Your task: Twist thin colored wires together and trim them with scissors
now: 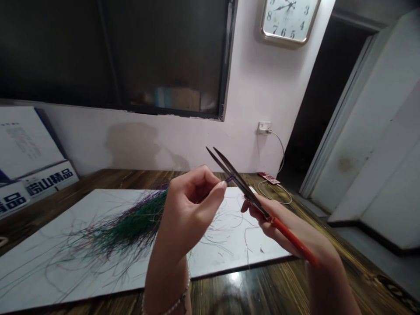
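Observation:
My left hand (188,214) is closed in a pinch, with the short ends of thin purple strands (229,178) sticking out past the thumb and fingertips. In my right hand (278,223) is a pair of scissors (238,178) with red handles and dark blades pointing up and left. The blades are slightly apart and cross the strand ends just beside my left thumb. Behind my left wrist, a loose bundle of green and purple strands (134,223) spreads over a white board (226,264). Part of that bundle is hidden by my left hand.
Loose strand pieces lie on the board, which rests on a wooden table (249,288). Printed boxes (49,179) stand at the left. A red and white object (269,178) and a white cable (284,153) from the wall socket (264,127) are at the back right.

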Available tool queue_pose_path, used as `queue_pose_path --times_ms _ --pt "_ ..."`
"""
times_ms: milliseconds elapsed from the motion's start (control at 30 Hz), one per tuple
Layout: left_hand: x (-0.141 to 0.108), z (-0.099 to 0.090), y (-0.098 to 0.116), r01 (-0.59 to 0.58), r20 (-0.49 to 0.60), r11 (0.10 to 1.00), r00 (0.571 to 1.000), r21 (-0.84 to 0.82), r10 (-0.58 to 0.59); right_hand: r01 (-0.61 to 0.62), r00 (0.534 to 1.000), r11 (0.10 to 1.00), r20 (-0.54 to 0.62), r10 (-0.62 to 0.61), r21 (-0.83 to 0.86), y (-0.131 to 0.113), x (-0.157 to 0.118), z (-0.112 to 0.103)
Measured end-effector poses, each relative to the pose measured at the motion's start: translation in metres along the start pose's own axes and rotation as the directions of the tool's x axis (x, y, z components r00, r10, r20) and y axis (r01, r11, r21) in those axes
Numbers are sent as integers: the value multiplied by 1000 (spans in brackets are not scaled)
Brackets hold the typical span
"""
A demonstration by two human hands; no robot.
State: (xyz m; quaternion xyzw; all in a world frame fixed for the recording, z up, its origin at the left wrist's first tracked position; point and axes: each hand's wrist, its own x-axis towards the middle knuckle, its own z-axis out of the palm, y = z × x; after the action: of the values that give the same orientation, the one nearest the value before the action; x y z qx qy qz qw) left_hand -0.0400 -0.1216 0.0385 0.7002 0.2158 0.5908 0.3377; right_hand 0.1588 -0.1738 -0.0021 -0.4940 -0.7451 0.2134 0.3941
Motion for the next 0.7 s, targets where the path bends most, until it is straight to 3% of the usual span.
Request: queue_pose_path --times_ms 433,700 --pt "1 -1 -4 -21 44 1000 999 -19 22 -4 999 998 38 6 -66 2 0 0" --pt "3 0 -3 7 52 999 999 -36 -6 -129 989 980 45 138 -152 1 2 4"
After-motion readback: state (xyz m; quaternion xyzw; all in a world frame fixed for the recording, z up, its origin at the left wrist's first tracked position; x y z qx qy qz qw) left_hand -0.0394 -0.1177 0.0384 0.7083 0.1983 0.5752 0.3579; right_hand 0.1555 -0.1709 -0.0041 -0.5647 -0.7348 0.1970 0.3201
